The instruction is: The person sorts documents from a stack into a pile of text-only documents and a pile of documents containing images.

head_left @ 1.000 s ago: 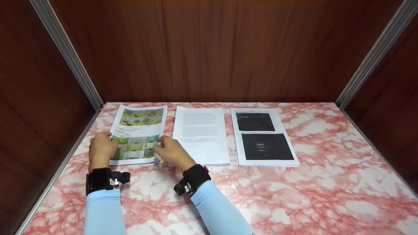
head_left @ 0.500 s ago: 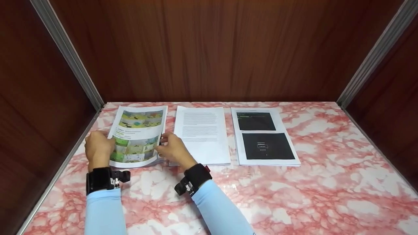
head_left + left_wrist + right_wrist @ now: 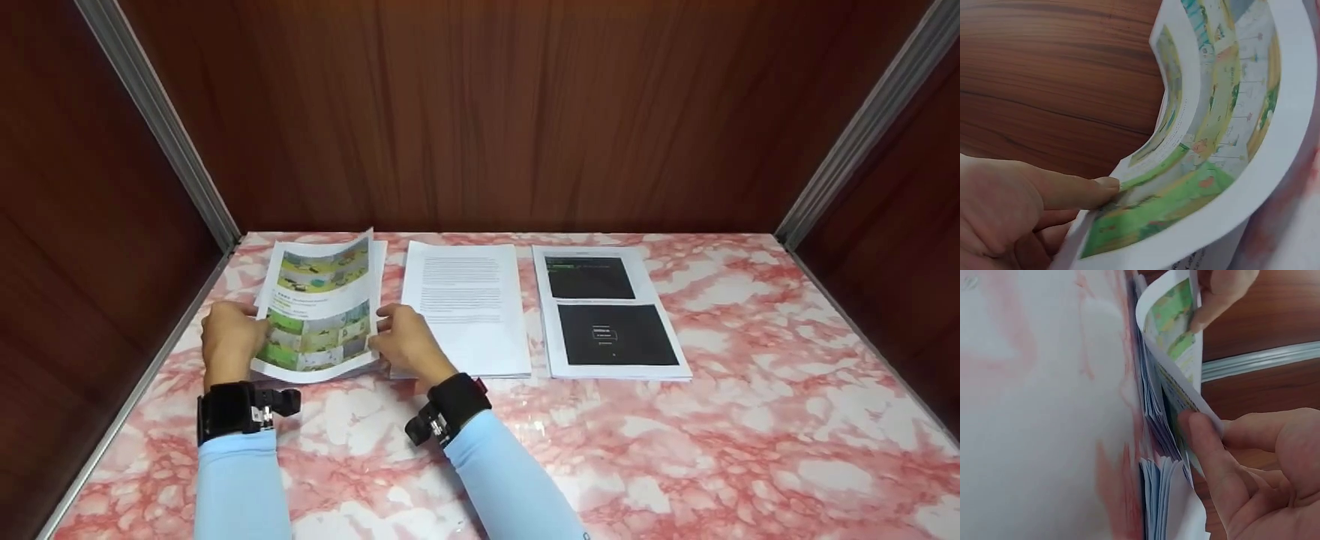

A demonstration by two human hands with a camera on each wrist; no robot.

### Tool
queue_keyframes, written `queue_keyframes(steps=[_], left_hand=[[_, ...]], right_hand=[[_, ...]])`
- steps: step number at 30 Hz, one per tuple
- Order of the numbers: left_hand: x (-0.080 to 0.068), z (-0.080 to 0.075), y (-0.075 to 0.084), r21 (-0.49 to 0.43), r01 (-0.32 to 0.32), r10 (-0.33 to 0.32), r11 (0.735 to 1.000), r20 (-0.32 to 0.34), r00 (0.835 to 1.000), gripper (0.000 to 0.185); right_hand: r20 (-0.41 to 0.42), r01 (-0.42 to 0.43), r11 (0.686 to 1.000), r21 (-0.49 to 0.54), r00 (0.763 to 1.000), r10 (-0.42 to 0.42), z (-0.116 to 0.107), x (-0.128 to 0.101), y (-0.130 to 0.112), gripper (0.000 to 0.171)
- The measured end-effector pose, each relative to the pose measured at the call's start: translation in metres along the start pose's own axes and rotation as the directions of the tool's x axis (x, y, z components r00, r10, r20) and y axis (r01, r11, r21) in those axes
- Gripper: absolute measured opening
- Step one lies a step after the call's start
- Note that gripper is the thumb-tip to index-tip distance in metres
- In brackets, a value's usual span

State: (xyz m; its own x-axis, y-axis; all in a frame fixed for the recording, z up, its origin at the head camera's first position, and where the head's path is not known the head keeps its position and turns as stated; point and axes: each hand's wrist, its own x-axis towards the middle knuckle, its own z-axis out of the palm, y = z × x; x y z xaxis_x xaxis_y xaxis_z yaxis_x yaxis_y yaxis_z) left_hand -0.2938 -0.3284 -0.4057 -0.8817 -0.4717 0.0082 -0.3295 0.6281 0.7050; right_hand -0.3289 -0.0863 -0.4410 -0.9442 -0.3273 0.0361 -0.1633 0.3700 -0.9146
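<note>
A printed sheet (image 3: 324, 300) with colour pictures bows upward over the left paper stack (image 3: 381, 259), its top right corner raised. My left hand (image 3: 231, 337) pinches the sheet's left edge, thumb on the printed face in the left wrist view. At the opposite edge, my right hand (image 3: 409, 341) pinches the same sheet between thumb and fingers. In the right wrist view the lifted sheet (image 3: 1176, 337) curves away from the layered stack beneath. Just right of that hand lies the middle stack (image 3: 461, 349), topped by a page of text.
Farther right is a third stack (image 3: 547, 337), its top page printed with two dark panels. All of them lie on a red and white marbled table (image 3: 675, 450). Brown wood-grain panels (image 3: 480, 112) with metal corner strips (image 3: 161, 135) enclose the back and sides.
The picture sheet lay nearly flat a second ago; its near edge bent up, and now its far right corner is raised too. The right hand shifted slightly right. The other stacks stayed put.
</note>
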Motion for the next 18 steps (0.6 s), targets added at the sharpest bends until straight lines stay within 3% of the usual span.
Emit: queue_keyframes(steps=[9,14,18], left_hand=[[0.001,-0.003,0.006,-0.070,-0.035,0.034,0.997,-0.014,0.999,0.040],[-0.001,-0.005,0.018,-0.182,-0.005,0.006,0.983,0.002,1.000,0.041],[-0.005,-0.007,0.030,-0.246,-0.002,0.002,0.969,-0.001,1.000,0.040]], right_hand=[[-0.040,-0.020,0.997,0.069,0.999,0.023,-0.022,0.003,-0.005,0.050],[-0.054,-0.020,0.979,0.201,0.998,0.032,-0.038,0.004,-0.009,0.047],[-0.070,-0.028,0.968,0.249,0.996,0.047,-0.050,0.002,-0.012,0.046]])
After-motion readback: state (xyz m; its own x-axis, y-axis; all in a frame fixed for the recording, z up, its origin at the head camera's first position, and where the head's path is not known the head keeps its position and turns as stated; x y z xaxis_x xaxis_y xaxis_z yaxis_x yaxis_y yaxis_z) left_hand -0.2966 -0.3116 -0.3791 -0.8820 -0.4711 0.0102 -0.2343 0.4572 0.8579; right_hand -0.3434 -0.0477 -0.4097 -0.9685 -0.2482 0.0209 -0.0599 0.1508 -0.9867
